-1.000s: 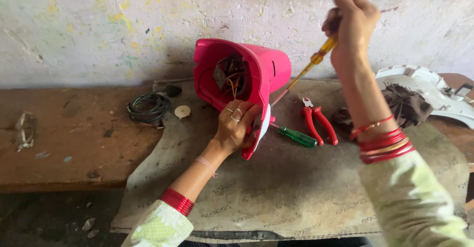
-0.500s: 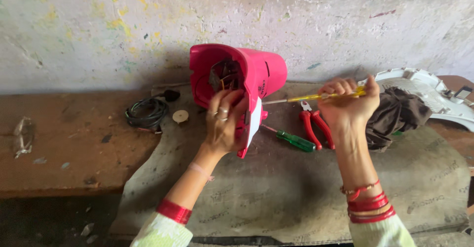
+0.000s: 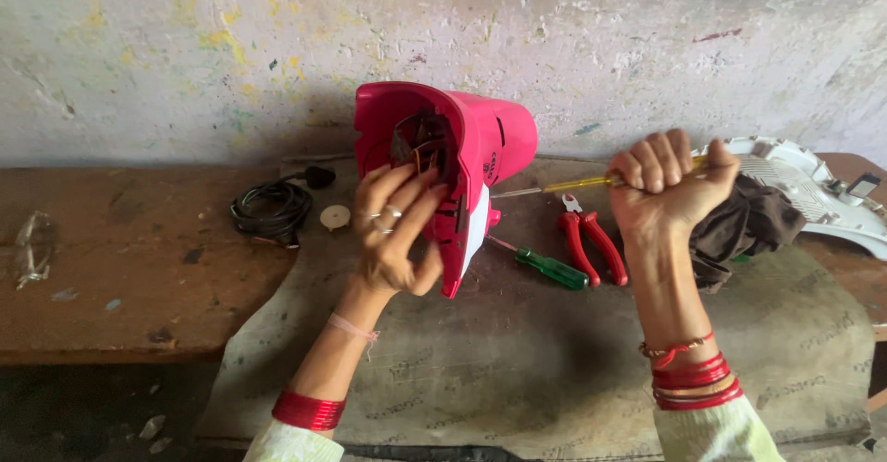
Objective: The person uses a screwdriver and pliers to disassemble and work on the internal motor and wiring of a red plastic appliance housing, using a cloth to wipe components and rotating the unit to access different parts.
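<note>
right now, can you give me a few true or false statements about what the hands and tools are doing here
1. The left hand reaches into the open pink housing. True.
2. The right hand holds the red pliers. False: it grips a yellow-handled screwdriver; the pliers lie on the mat.
3. The green screwdriver lies on the mat. True.
4. The coiled black cable lies right of the housing. False: it lies left.

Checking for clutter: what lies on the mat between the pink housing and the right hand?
In the head view, a green-handled screwdriver and red-handled pliers lie between the pink housing and right hand.
</note>
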